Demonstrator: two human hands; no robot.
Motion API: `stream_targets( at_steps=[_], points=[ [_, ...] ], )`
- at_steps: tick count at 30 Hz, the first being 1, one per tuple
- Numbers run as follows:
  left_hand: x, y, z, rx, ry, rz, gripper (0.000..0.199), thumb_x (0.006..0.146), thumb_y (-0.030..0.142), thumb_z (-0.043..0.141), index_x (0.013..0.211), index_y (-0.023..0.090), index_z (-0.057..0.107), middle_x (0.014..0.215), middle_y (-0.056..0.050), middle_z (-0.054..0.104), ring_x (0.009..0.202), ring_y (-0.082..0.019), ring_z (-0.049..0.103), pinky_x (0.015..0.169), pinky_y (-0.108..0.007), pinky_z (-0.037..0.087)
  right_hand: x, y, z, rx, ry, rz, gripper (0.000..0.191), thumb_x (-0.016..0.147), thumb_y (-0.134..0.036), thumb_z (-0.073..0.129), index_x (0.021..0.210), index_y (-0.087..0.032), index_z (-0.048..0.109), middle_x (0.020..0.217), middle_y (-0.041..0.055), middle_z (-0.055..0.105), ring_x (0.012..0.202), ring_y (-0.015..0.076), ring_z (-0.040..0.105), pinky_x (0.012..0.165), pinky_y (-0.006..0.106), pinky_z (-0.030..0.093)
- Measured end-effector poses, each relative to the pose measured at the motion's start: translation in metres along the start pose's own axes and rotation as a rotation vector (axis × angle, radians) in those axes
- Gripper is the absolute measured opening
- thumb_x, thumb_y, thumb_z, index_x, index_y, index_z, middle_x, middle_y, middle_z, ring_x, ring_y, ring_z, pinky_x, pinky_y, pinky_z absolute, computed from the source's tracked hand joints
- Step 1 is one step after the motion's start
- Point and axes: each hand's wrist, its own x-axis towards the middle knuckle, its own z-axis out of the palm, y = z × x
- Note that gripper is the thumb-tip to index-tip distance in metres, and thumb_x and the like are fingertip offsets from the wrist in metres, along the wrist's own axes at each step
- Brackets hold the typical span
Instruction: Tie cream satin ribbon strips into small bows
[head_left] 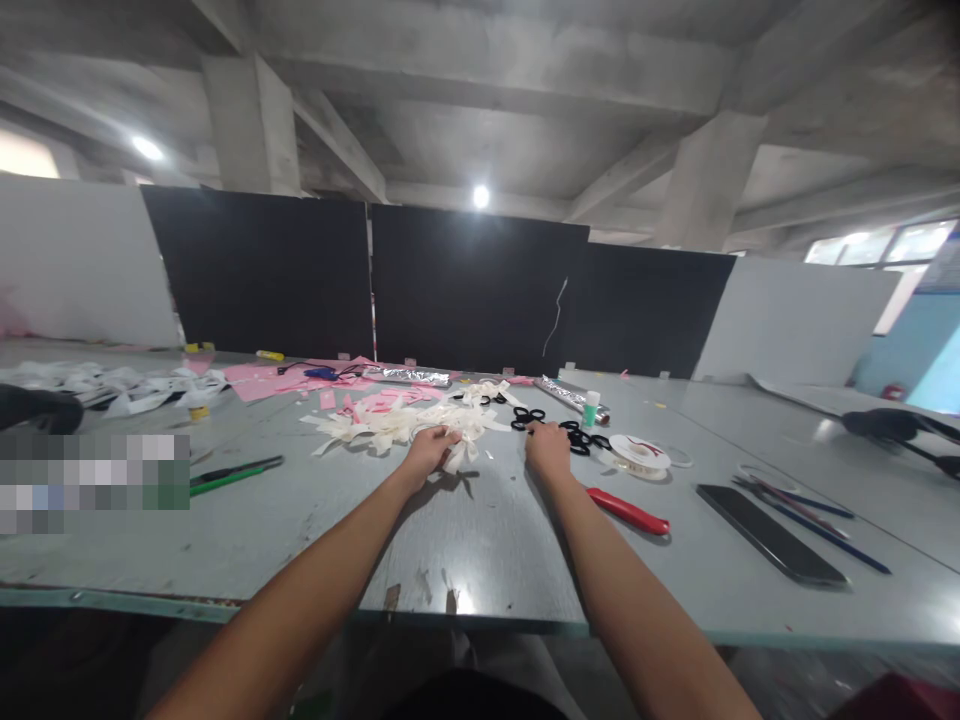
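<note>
My left hand (430, 452) is closed, thumb and fingers pinching a cream ribbon piece (459, 456) at the near edge of a pile. That pile of cream ribbon strips (375, 428) spreads to the left and behind the hand. Over on the right, my right hand (549, 446) rests low at the table, beside black-handled scissors (529, 416). Its fingers are mostly hidden by the back of the hand, so a grip cannot be made out. More black scissor handles (585, 438) lie just right of it. A white ribbon spool (639, 455) lies beyond those.
Red-handled pliers (628, 512) lie near my right forearm. Farther right are a black phone (772, 535) and tweezers (817, 520). A glue stick (591, 409), foil rolls (409, 377) and pink sheets (277, 382) sit toward the back. At left lies a green-edged tool (236, 475).
</note>
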Motion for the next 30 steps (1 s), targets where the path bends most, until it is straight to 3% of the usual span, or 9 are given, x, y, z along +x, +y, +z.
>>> stream_targets(
  at_steps=[3, 6, 10, 13, 16, 18, 20, 23, 30],
  points=[
    [0.002, -0.001, 0.000, -0.036, 0.010, -0.026, 0.037, 0.061, 0.044, 0.074, 0.071, 0.015, 0.053, 0.053, 0.004, 0.055, 0.041, -0.008, 0.050, 0.041, -0.019, 0.037, 0.001, 0.011, 0.004, -0.111, -0.107, 0.100, 0.033, 0.083, -0.017, 0.047, 0.109, -0.017, 0.067, 0.118, 0.0214, 0.055, 0.113, 0.0360, 0.047, 0.088, 0.049, 0.036],
    [0.003, -0.002, 0.001, -0.091, 0.011, -0.073, 0.034, 0.063, 0.037, 0.075, 0.073, 0.017, 0.048, 0.057, 0.001, 0.060, 0.046, -0.011, 0.058, 0.045, -0.021, 0.044, 0.002, 0.011, 0.007, -0.123, -0.153, 0.098, 0.029, 0.082, -0.027, 0.053, 0.103, -0.016, 0.069, 0.116, 0.0201, 0.058, 0.112, 0.0379, 0.048, 0.087, 0.049, 0.036],
    [0.004, -0.002, 0.002, -0.123, 0.030, -0.094, 0.025, 0.071, 0.025, 0.070, 0.076, 0.017, 0.047, 0.060, -0.002, 0.064, 0.050, -0.015, 0.063, 0.051, -0.025, 0.051, 0.007, 0.007, 0.005, -0.040, -0.160, 0.060, 0.020, 0.079, -0.027, 0.056, 0.086, -0.014, 0.069, 0.095, 0.0166, 0.067, 0.098, 0.0298, 0.058, 0.081, 0.038, 0.040],
    [0.006, -0.004, 0.000, -0.174, 0.025, -0.100, 0.025, 0.072, 0.020, 0.069, 0.081, 0.016, 0.046, 0.069, -0.006, 0.067, 0.057, -0.018, 0.067, 0.056, -0.030, 0.055, 0.009, 0.000, -0.002, 0.201, -0.071, -0.007, 0.013, 0.078, -0.024, 0.056, 0.076, -0.016, 0.066, 0.082, 0.0096, 0.068, 0.083, 0.0211, 0.062, 0.074, 0.029, 0.042],
    [0.009, -0.008, -0.002, -0.217, 0.011, -0.095, 0.033, 0.071, 0.020, 0.071, 0.094, 0.015, 0.048, 0.078, -0.009, 0.069, 0.062, -0.018, 0.068, 0.058, -0.032, 0.056, 0.002, -0.020, -0.011, 0.552, 0.065, -0.116, 0.016, 0.078, -0.029, 0.055, 0.087, -0.018, 0.063, 0.073, 0.0033, 0.065, 0.071, 0.0170, 0.061, 0.063, 0.025, 0.043],
    [0.010, -0.010, -0.002, -0.221, -0.009, -0.087, 0.039, 0.072, 0.021, 0.072, 0.103, 0.014, 0.050, 0.079, -0.009, 0.069, 0.061, -0.017, 0.067, 0.058, -0.030, 0.055, -0.009, -0.039, -0.014, 0.820, 0.015, -0.166, 0.026, 0.079, -0.036, 0.052, 0.097, -0.018, 0.060, 0.068, 0.0005, 0.062, 0.055, 0.0143, 0.058, 0.050, 0.024, 0.042],
    [0.009, -0.010, -0.002, -0.216, -0.035, -0.079, 0.042, 0.072, 0.022, 0.071, 0.108, 0.013, 0.052, 0.079, -0.008, 0.069, 0.061, -0.015, 0.066, 0.059, -0.029, 0.055, -0.022, -0.057, -0.012, 1.023, -0.165, -0.188, 0.029, 0.079, -0.040, 0.051, 0.097, -0.019, 0.058, 0.070, -0.0001, 0.062, 0.041, 0.0110, 0.051, 0.041, 0.023, 0.040],
    [0.008, -0.008, -0.002, -0.207, -0.070, -0.070, 0.039, 0.072, 0.024, 0.072, 0.106, 0.012, 0.058, 0.079, -0.008, 0.069, 0.064, -0.014, 0.066, 0.059, -0.025, 0.054, -0.034, -0.072, 0.003, 1.071, -0.316, -0.248, 0.023, 0.077, -0.038, 0.053, 0.089, -0.019, 0.059, 0.071, 0.0002, 0.063, 0.049, 0.0129, 0.056, 0.042, 0.023, 0.044],
    [0.008, -0.007, -0.001, -0.242, -0.091, -0.121, 0.027, 0.072, 0.018, 0.070, 0.098, 0.012, 0.061, 0.079, -0.007, 0.068, 0.061, -0.014, 0.065, 0.059, -0.026, 0.055, -0.025, -0.060, 0.025, 0.835, -0.065, -0.233, 0.017, 0.081, -0.031, 0.051, 0.083, -0.018, 0.062, 0.080, 0.0031, 0.068, 0.073, 0.0153, 0.062, 0.065, 0.025, 0.047]
  ],
)
